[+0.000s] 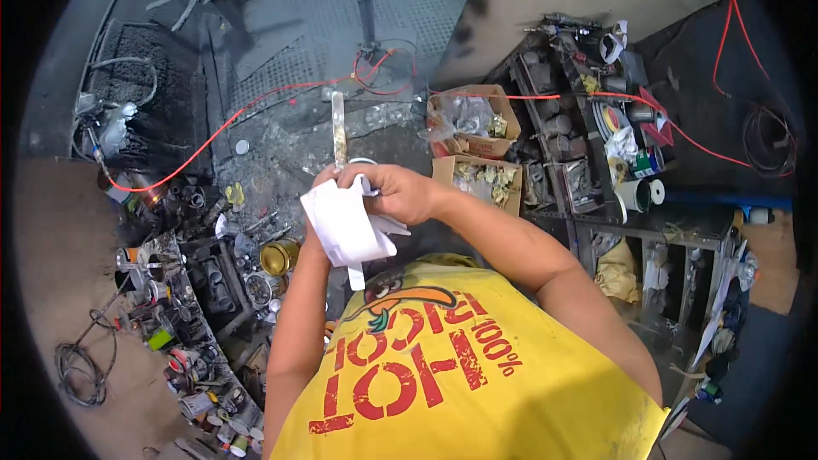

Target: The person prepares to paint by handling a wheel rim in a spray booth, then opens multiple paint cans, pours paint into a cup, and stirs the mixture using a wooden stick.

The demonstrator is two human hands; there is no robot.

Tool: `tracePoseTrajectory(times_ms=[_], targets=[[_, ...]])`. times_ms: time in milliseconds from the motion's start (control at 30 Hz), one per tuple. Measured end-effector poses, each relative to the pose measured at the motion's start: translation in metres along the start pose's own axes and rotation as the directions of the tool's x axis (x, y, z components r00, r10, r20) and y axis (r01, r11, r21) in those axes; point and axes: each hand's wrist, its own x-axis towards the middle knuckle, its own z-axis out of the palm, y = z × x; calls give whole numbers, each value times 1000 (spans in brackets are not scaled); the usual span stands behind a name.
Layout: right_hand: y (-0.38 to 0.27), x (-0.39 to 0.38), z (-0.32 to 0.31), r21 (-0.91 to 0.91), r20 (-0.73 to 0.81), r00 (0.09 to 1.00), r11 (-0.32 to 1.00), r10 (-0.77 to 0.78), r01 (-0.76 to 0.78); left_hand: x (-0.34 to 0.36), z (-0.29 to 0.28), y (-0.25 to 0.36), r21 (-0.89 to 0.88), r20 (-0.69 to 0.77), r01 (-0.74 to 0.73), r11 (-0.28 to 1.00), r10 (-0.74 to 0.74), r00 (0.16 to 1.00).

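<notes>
In the middle of the view, my right hand (400, 192) is closed on several folded white sheets of paper (345, 226). Mostly behind them, my left hand (322, 177) has its fingers curled beside my right one, at the lower end of a flat, stained, pale strip (338, 123) pointing away from me. What exactly the left fingers grip is hidden. A white rim of some round object shows just beyond the hands.
Two cardboard boxes (475, 183) and a cluttered dark rack (558, 136) stand to the right. Cans, including a gold one (279, 257), crowd the left. A red hose (221, 129) crosses beyond my hands; a spray gun (94, 128) lies far left.
</notes>
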Motion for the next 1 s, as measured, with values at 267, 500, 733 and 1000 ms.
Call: tracePoseTrajectory(times_ms=[267,500,733,1000], targets=[[-8,13,5,-392,-124,945,890,-303,233,12,14,-4,-905,-72,36,424,-235,969],[-53,10,48,-551,-326,839,809,-436,206,28,-2,5,-592,-522,-108,799,-277,806],[-4,-68,-19,-729,-614,572,668,-544,-147,-6,-47,-52,292,-520,-91,952,237,821],[119,-261,-122,-278,-945,285,67,162,-958,-23,-48,-39,78,-522,-75,994,105,846]])
